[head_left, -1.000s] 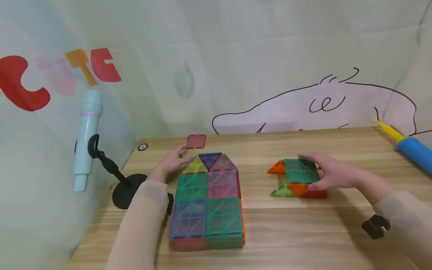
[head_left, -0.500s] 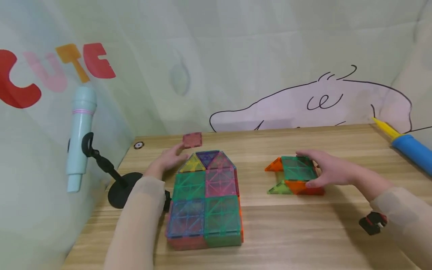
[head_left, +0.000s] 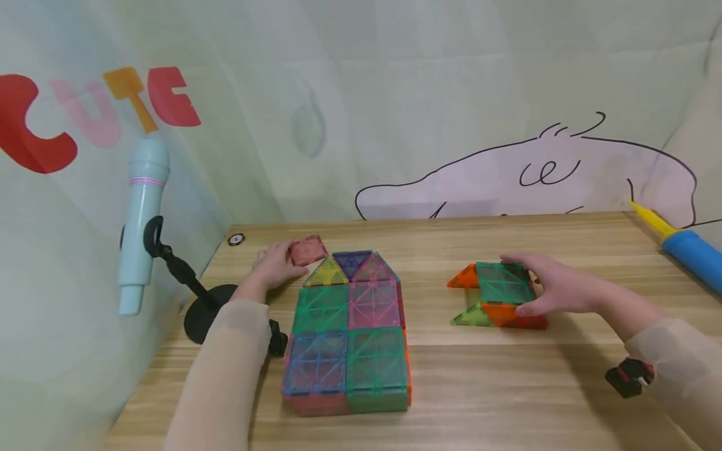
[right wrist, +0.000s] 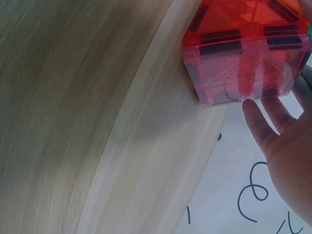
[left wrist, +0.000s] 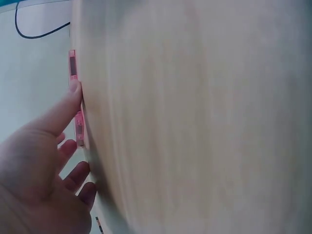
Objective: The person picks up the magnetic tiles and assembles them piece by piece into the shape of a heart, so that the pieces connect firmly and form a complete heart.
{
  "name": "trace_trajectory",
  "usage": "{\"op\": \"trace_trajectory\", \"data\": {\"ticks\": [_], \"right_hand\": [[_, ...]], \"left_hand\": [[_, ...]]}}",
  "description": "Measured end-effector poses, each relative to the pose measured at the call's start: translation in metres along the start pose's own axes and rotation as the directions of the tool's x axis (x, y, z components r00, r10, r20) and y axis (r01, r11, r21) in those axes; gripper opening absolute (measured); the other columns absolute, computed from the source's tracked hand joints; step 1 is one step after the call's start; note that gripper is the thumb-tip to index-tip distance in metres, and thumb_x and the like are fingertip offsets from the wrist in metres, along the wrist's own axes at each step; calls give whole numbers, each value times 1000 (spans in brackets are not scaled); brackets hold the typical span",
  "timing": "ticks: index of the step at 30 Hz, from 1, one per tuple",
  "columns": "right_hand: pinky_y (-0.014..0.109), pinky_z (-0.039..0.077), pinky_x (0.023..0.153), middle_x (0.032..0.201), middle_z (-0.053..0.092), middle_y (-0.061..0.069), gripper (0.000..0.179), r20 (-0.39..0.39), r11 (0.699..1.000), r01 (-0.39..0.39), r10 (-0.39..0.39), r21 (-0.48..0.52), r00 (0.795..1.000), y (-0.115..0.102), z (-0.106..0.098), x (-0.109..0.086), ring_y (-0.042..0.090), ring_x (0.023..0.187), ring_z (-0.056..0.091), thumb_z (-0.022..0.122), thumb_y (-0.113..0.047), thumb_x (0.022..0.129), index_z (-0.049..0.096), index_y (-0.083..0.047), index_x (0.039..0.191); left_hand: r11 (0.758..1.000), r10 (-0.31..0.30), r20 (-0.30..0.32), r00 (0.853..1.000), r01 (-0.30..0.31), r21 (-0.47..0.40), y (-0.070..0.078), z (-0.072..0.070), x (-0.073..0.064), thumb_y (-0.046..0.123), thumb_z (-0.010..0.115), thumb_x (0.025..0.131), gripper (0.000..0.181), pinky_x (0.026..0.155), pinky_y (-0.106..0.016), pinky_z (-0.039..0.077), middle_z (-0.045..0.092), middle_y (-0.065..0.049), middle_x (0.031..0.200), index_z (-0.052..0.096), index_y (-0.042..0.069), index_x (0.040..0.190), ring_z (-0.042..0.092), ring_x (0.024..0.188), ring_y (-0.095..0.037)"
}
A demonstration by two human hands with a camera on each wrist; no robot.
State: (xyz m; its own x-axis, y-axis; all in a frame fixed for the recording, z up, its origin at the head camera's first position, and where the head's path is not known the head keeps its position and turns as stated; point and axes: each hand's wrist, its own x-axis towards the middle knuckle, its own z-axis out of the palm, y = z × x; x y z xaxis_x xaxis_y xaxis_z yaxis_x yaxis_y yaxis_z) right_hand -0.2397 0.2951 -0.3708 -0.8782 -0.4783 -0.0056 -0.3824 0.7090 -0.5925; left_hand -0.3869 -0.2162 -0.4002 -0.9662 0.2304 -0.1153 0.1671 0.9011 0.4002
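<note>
My left hand (head_left: 275,266) pinches a red square magnetic tile (head_left: 308,250) beyond the left side of the large magnetic-tile house (head_left: 348,338). In the left wrist view the thumb lies on the edge of that tile (left wrist: 79,129), the other fingers behind it. The house lies flat, its square tiles topped by yellow, purple and pink triangles. On the right, my right hand (head_left: 561,285) grips a smaller magnetic-tile structure (head_left: 504,282), thumb on the near side, fingers on the far side. It has a green top with orange and light green triangles; the right wrist view shows its pink end wall (right wrist: 234,73).
A light blue toy microphone (head_left: 143,219) on a black stand (head_left: 197,313) stands at the left. A blue pump with a yellow nozzle (head_left: 690,254) lies at the right edge. A small round disc (head_left: 236,240) sits at the table's back left, before a printed cloth backdrop (head_left: 395,113).
My left hand has taken hold of the red tile, which has moved left and nearer and turned slightly. The right hand and its structure look unchanged.
</note>
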Motion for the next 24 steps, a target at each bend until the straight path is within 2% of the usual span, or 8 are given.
{"op": "trace_trajectory", "data": {"ticks": [7, 12, 14, 18, 21, 24], "right_hand": [[56, 43, 90, 139, 37, 18, 92, 5, 1000, -13, 13, -10, 1000, 1, 0, 0, 33, 117, 40, 79, -38, 73, 31, -1, 142], [57, 42, 89, 139, 37, 19, 92, 4, 1000, -14, 14, 6, 1000, -1, 0, 0, 34, 116, 40, 80, -37, 73, 31, 1, 141], [57, 42, 89, 139, 37, 20, 92, 4, 1000, -14, 14, 18, 1000, -1, 0, 0, 34, 116, 40, 80, -35, 73, 30, 2, 141], [57, 43, 89, 138, 37, 21, 92, 3, 999, -5, 4, 37, 1000, -1, 0, 0, 34, 115, 40, 81, -33, 73, 30, 3, 141], [57, 43, 89, 138, 37, 21, 93, 6, 999, 1, -2, 39, 1000, 0, 0, 0, 34, 115, 40, 81, -33, 73, 30, 3, 141], [57, 42, 89, 137, 38, 21, 93, 3, 1000, 7, -7, 16, 1000, 0, 0, 0, 34, 115, 40, 80, -35, 73, 30, 3, 141]], "left_hand": [[999, -38, 8, 999, 39, -21, -1, -2, 4, 43, 67, 84, 91, 100, -64, 16, 21, -23, 150, 17, 6, 150, 20, 128, -49], [999, -50, -19, 999, 49, -21, -3, -4, 3, 46, 69, 80, 96, 100, -62, 22, 24, -28, 146, 18, 1, 148, 23, 127, -48], [998, -54, -43, 998, 53, -31, -3, -6, 0, 45, 68, 79, 96, 98, -58, 30, 26, -32, 143, 19, -3, 147, 28, 125, -47], [993, -63, -116, 991, 51, -106, -4, -11, -4, 41, 67, 77, 87, 92, -53, 40, 40, -31, 131, 30, -9, 138, 43, 114, -42], [988, -57, -175, 983, 30, -154, -3, -17, -7, 43, 69, 77, 88, 92, -53, 40, 43, -29, 128, 31, -9, 137, 46, 111, -41], [986, -32, -221, 975, -5, -165, 5, -27, -11, 48, 70, 76, 97, 96, -54, 36, 38, -26, 132, 24, -5, 144, 41, 117, -40]]}}
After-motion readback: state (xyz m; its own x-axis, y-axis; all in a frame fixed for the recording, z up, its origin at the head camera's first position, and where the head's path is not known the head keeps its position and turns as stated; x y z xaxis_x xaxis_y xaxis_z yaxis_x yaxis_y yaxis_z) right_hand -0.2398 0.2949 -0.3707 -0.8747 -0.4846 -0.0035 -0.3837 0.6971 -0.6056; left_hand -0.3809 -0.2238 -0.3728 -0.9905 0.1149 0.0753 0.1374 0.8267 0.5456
